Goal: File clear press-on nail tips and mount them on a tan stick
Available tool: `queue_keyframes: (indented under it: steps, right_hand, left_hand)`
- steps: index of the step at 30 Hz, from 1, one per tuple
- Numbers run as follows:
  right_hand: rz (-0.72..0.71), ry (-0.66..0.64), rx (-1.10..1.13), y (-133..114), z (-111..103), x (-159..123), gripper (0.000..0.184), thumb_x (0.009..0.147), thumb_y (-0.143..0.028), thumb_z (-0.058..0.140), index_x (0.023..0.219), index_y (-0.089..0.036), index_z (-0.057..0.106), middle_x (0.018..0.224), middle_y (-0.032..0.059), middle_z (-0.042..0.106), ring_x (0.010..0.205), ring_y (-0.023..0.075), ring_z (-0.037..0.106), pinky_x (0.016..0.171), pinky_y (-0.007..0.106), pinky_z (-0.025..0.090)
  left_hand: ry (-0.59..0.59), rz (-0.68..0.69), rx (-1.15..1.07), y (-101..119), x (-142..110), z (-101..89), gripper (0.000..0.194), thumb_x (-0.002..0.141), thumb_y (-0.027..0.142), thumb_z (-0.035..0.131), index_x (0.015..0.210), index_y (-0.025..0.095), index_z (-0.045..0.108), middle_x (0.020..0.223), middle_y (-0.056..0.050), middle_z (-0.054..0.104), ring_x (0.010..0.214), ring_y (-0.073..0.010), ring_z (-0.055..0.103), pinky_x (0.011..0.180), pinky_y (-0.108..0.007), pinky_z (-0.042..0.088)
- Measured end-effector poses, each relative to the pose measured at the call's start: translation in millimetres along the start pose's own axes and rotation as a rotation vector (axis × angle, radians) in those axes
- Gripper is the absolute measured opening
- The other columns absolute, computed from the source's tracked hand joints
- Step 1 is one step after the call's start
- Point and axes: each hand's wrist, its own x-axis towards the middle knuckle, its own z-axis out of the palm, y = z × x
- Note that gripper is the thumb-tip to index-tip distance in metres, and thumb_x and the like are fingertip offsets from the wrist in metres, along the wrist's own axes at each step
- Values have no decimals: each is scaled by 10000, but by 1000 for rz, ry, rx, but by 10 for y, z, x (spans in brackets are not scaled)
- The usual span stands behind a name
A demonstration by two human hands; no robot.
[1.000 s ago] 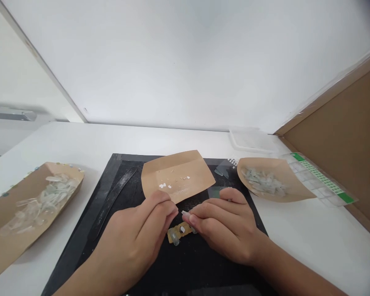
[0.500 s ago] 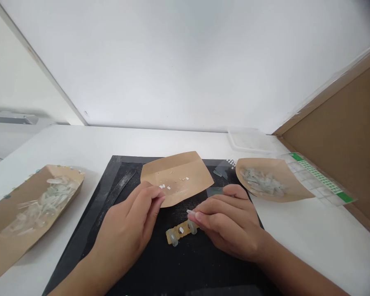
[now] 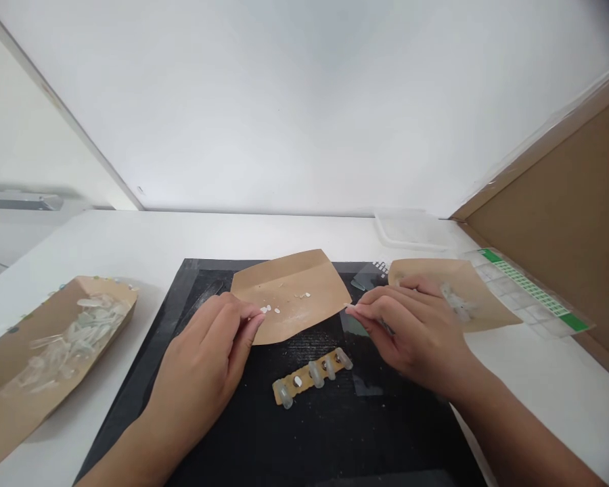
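Over the left edge of the brown paper tray [image 3: 294,318], my left hand [image 3: 208,358] is closed in a pinch beside several small white flakes [image 3: 270,309]. Whether anything sits between its fingertips cannot be made out. My right hand [image 3: 406,331] pinches a small pale piece [image 3: 349,307], apparently a false nail tip, by the tray's right corner. Below and between the hands, a yellowish strip [image 3: 304,377] lies on the black mat [image 3: 264,439]. Several translucent false nails [image 3: 315,373] are mounted across it, and a white oval [image 3: 298,381] shows on one dark spot.
A brown paper tray [image 3: 55,392] of translucent nail tips stands at left. Another paper tray [image 3: 482,297] of nail tips is partly behind my right hand, beside a clear sheet with a green grid [image 3: 532,291]. A clear plastic lid [image 3: 411,228] lies behind; a cardboard wall [image 3: 563,189] bounds the right.
My hands have moved apart. The right hand went right and up with its pale piece, uncovering the strip's right end; the left hand moved left and slightly up to the paper tray's edge.
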Motion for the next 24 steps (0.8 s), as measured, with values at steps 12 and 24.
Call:
queue_keyframes:
  steps: [12, 24]
  right_hand:
    - [87, -189, -95, 144, -87, -47, 183, 1076, -241, 564, 908, -209, 629, 858, 35, 727, 724, 185, 622, 673, 334, 352]
    - [115, -273, -86, 199, -94, -115, 231, 1075, -284, 578, 884, -208, 684, 787, 6, 678, 673, 164, 585, 559, 322, 283]
  left_hand:
    - [104, -48, -102, 100, 10, -36, 106, 1025, 138, 630, 1084, 225, 643, 1018, -26, 673, 832, -160, 622, 806, -302, 530]
    - [-219, 254, -297, 218, -5, 35, 199, 993, 93, 656, 1175, 169, 628, 1006, -66, 723, 959, -218, 623, 886, -359, 528]
